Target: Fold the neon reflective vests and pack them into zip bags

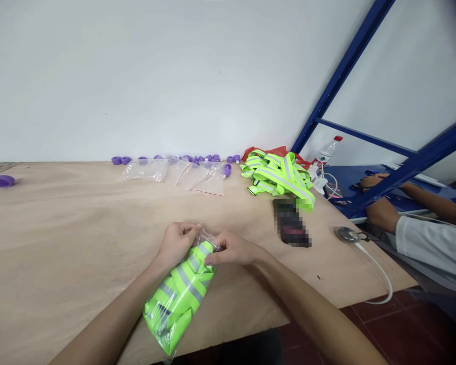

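Table [61, 243] before us bears a purple piece [2, 181] at far left, then flat bags [146, 171] near the wall [175, 76]. Our left hand [178, 241] pinches the top of the filled bag [180, 294], which slants near the front edge, green straps [190, 286] showing through; our right hand [231, 248] grips that top's right side. Farther right we see heaped loose straps [277, 172], a phone [291, 223] just before them, a bottle [329, 151] and a co-worker's sleeve [421, 241].
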Demonstrator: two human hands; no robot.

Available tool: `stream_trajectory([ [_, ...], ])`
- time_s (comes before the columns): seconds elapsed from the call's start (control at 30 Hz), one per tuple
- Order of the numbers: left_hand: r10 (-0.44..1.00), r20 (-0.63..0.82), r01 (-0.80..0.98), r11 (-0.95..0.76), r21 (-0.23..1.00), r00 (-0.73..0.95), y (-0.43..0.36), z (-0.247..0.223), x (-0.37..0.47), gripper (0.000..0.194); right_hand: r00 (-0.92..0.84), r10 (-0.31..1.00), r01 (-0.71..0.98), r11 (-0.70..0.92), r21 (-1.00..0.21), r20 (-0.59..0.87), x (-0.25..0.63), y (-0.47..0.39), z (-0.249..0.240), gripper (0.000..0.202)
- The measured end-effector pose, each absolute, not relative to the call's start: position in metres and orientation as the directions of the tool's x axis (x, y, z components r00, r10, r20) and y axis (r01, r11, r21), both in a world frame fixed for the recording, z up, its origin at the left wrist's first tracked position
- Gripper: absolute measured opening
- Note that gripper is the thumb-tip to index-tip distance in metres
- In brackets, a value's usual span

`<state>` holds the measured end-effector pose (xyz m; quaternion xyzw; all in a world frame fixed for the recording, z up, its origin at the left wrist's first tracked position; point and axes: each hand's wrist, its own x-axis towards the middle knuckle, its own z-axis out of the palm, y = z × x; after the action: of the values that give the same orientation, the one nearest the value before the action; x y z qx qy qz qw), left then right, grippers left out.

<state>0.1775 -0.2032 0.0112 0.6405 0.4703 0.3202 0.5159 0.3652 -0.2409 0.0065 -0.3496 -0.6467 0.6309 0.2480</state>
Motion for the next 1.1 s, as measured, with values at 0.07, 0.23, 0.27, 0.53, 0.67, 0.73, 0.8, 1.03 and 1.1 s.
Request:
stream_trajectory([
  [0.07, 0.933, -0.071, 0.266, -0.028, 0.963, 0.353, -0.203, 0.011, 0.177, 0.038, -0.636, 0.762, 0.149, -0.036, -0.988, -0.124, 0.365, -0.241, 0.007, 0.049],
  [0.23, 0.952, -0.061, 0.202, -0.001, 0.979, 0.300, -0.200, 0.008, 0.173, 0.039, -0.478, 0.875, 0.018, -0.083, -0.996, -0.082, 0.358, -0.242, 0.002, 0.053],
  [0.27, 0.961, -0.057, 0.182, 0.007, 0.983, 0.270, -0.200, 0.007, 0.172, 0.041, -0.437, 0.897, -0.012, -0.084, -0.996, -0.070, 0.356, -0.241, 0.000, 0.053],
  [0.53, 0.968, -0.027, 0.067, 0.011, 0.998, 0.251, -0.194, 0.000, 0.173, 0.045, -0.274, 0.959, 0.009, 0.084, -0.996, 0.078, 0.353, -0.237, -0.012, 0.042],
  [0.67, 0.939, -0.107, 0.070, 0.088, 0.994, 0.327, -0.193, 0.002, 0.173, 0.055, -0.213, 0.977, 0.041, 0.044, -0.998, 0.035, 0.353, -0.236, -0.020, 0.042],
  [0.73, 0.895, -0.208, 0.088, 0.189, 0.978, 0.394, -0.194, 0.004, 0.171, 0.057, -0.184, 0.983, 0.053, 0.042, -0.998, 0.031, 0.353, -0.235, -0.022, 0.043],
  [0.8, 0.829, -0.332, 0.101, 0.322, 0.941, 0.450, -0.195, 0.006, 0.169, 0.057, -0.163, 0.986, 0.061, 0.048, -0.997, 0.037, 0.351, -0.235, -0.022, 0.044],
  [1.03, 0.807, -0.394, 0.074, 0.405, 0.911, 0.441, -0.197, 0.002, 0.169, 0.058, -0.103, 0.995, -0.042, -0.015, -0.999, -0.011, 0.350, -0.234, -0.018, 0.039],
  [1.1, 0.832, -0.361, 0.075, 0.364, 0.928, 0.421, -0.198, 0.002, 0.170, 0.058, -0.104, 0.994, -0.074, -0.038, -0.997, -0.030, 0.351, -0.234, -0.017, 0.037],
])
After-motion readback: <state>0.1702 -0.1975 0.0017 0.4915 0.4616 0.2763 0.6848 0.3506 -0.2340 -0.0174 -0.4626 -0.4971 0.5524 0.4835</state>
